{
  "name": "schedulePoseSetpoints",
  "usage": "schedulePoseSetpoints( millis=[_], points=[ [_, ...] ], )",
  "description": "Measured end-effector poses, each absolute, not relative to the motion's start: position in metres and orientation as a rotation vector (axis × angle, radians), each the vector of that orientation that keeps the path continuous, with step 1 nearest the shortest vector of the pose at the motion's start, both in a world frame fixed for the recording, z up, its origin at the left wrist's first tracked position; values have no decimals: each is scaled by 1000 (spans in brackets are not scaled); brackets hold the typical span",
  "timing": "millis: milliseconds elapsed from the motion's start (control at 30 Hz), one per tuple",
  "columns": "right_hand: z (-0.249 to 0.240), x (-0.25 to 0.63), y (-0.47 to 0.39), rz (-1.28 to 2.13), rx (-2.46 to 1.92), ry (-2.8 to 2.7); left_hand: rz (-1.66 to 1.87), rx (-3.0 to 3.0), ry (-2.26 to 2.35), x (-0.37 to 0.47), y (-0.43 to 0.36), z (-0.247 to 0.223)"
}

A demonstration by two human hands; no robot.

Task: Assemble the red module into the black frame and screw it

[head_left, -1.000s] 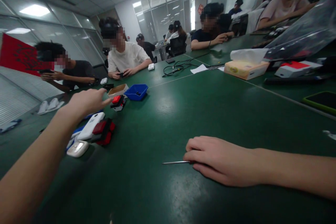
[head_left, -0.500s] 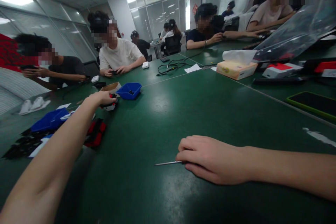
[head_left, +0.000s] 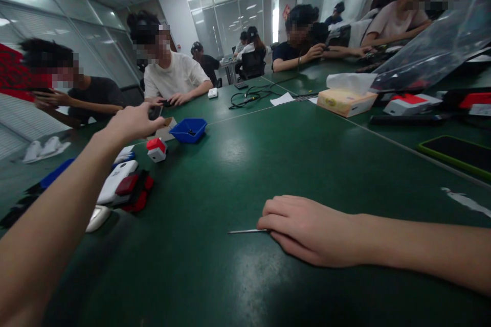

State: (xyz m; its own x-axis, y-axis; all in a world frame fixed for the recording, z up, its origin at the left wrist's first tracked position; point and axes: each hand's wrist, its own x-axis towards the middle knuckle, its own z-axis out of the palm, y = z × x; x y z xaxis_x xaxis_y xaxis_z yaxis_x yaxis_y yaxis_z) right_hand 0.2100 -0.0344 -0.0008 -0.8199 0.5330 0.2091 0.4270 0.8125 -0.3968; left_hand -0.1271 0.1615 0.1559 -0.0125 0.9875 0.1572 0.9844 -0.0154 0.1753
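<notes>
My left hand (head_left: 132, 121) reaches out over the far left part of the table. A small dark object (head_left: 155, 112) is pinched between its thumb and fingers; its kind cannot be made out. Just below that hand sits a small red and white box (head_left: 156, 149). An open brown cardboard box (head_left: 165, 130) and a blue tray (head_left: 188, 130) with small dark bits inside stand beside it. My right hand (head_left: 297, 230) rests on the green table, fingers curled over a thin tool. Only the tool's slim metal shaft (head_left: 247, 231) shows, pointing left; its handle is hidden under the palm.
Red and black pieces (head_left: 137, 190), a white case (head_left: 117, 181) and a rounded white object (head_left: 97, 218) lie near my left forearm. A tissue pack (head_left: 345, 101), black cables (head_left: 249, 97) and a green-edged phone-like slab (head_left: 456, 153) are farther right. Several people sit around the table.
My left hand has lifted up and away from the red and white box, carrying the small dark object. The box now shows fully. My right hand has barely moved.
</notes>
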Motion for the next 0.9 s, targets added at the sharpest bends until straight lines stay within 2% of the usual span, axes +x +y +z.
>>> schedulePoseSetpoints(
  millis=[133,267,367,500,733,900],
  points=[
    [-6,214,-28,374,-830,-2634,575,1986,1739,-77,128,112],
    [-10,220,-18,473,-828,-2546,596,1704,1391,-34,79,43],
    [-14,221,-15,524,-885,-2332,625,1571,1184,-17,46,16],
    [-15,218,-14,580,-950,-2281,672,1542,918,-11,26,8],
    [-9,216,-14,589,-965,-2382,721,2016,908,-14,20,7],
    [-8,217,-15,582,-972,-2219,796,1977,942,-17,27,5]
  ],
)
